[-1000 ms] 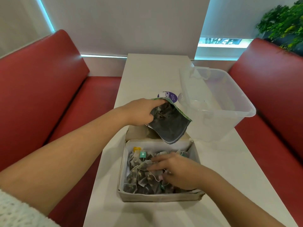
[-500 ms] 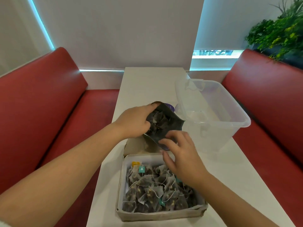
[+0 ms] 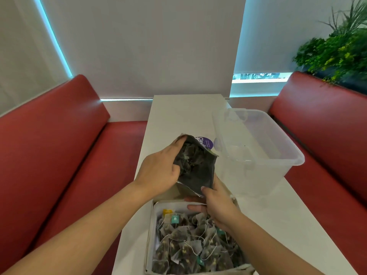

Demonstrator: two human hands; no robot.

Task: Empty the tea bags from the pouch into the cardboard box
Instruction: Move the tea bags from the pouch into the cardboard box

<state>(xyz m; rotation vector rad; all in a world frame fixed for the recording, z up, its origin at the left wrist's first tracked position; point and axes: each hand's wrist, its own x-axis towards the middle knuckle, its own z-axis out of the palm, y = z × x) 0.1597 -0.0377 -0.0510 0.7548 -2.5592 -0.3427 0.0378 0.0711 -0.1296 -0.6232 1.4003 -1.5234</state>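
A dark foil pouch [image 3: 198, 171] with tea bags showing in its open mouth hangs above the far end of the cardboard box [image 3: 149, 241]. My left hand [image 3: 158, 171] grips the pouch's left side near the mouth. My right hand [image 3: 216, 203] pinches the pouch's lower edge, thumb on top and fingers underneath. The box sits at the table's near edge and holds several pyramid tea bags [image 3: 190, 243] with strings and teal tags.
A clear plastic tub [image 3: 258, 155] stands on the white table [image 3: 178, 116] to the right of the pouch. A purple round sticker [image 3: 206, 142] lies behind the pouch. Red bench seats [image 3: 59, 145] flank the table; a plant [image 3: 333, 50] is at the far right.
My right hand left the tea bags in the box, rose to the pouch and now holds its lower edge. The pouch has turned more upright. The camera tilted up.
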